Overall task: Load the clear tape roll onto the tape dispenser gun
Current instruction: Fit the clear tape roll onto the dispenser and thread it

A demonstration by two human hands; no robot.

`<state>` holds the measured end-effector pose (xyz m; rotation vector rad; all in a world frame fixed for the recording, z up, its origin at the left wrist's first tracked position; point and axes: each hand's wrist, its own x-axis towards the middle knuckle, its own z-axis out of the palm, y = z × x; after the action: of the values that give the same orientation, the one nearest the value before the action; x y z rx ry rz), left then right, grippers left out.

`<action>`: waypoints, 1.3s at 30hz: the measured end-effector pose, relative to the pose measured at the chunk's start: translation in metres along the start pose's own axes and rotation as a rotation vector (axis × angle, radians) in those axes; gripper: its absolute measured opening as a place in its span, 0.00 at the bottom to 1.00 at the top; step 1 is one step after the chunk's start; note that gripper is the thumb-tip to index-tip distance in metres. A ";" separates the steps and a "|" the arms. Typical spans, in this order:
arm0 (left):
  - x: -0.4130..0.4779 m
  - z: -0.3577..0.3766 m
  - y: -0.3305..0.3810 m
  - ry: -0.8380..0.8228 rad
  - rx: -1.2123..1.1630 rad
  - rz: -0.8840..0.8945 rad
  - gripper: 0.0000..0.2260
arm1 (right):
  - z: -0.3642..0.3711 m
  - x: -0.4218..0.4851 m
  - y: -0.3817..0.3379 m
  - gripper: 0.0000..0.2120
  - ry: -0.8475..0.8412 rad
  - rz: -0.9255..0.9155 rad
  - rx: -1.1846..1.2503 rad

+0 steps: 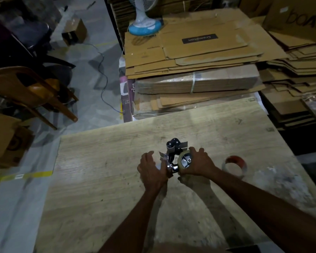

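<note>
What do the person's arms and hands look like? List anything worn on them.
Both forearms are bare up to the frame edge, with no sleeves in view. The left hand and right hand wear no gloves. No watch, band or ring is visible in the dim light.

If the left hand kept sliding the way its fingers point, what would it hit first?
Probably the tape dispenser gun. The left hand points up and slightly right, and the gun's metal parts lie right beside its fingertips. Depth is unclear, so it may already be touching them.
</note>
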<state>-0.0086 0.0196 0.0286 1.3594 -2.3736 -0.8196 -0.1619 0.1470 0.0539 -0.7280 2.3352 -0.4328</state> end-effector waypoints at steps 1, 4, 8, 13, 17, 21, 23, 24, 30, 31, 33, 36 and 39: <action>-0.001 -0.001 0.005 0.106 0.003 -0.101 0.29 | 0.001 -0.003 -0.001 0.56 -0.009 0.014 0.005; -0.001 0.003 0.023 0.244 -0.002 -0.402 0.28 | 0.008 -0.010 -0.007 0.56 0.005 0.035 0.024; 0.011 0.002 0.042 0.262 -0.366 -0.934 0.38 | 0.016 -0.015 -0.018 0.55 0.031 0.053 0.078; 0.044 0.044 0.007 0.280 -0.783 -1.246 0.38 | 0.017 -0.014 -0.024 0.55 0.023 0.044 0.083; 0.048 0.002 0.044 0.025 -0.954 -1.092 0.07 | 0.016 -0.013 -0.027 0.55 -0.008 0.036 0.061; 0.056 -0.007 0.054 0.163 -1.144 -1.087 0.13 | 0.015 -0.015 -0.030 0.57 -0.012 0.028 0.082; 0.059 -0.010 0.062 0.196 -1.183 -1.092 0.18 | 0.017 -0.015 -0.031 0.57 -0.002 0.030 0.116; 0.061 -0.015 0.069 0.243 -1.253 -1.089 0.19 | 0.017 -0.015 -0.031 0.55 0.003 0.028 0.132; 0.079 -0.017 0.079 0.461 -1.020 -0.934 0.03 | 0.020 -0.015 -0.038 0.44 0.072 -0.062 0.153; 0.083 -0.012 0.074 0.468 -0.994 -0.909 0.06 | 0.021 -0.015 -0.040 0.45 0.087 -0.064 0.161; 0.085 -0.009 0.070 0.499 -1.073 -0.874 0.07 | 0.023 -0.016 -0.042 0.45 0.124 -0.074 0.187; 0.083 -0.010 0.067 0.544 -1.166 -0.888 0.04 | 0.025 -0.016 -0.044 0.47 0.151 -0.061 0.218; 0.082 -0.014 0.066 0.573 -1.181 -0.931 0.10 | 0.024 -0.015 -0.050 0.49 0.143 -0.013 0.202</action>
<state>-0.0900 -0.0292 0.0768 1.6566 -0.4645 -1.4167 -0.1174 0.1141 0.0673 -0.6331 2.3750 -0.7358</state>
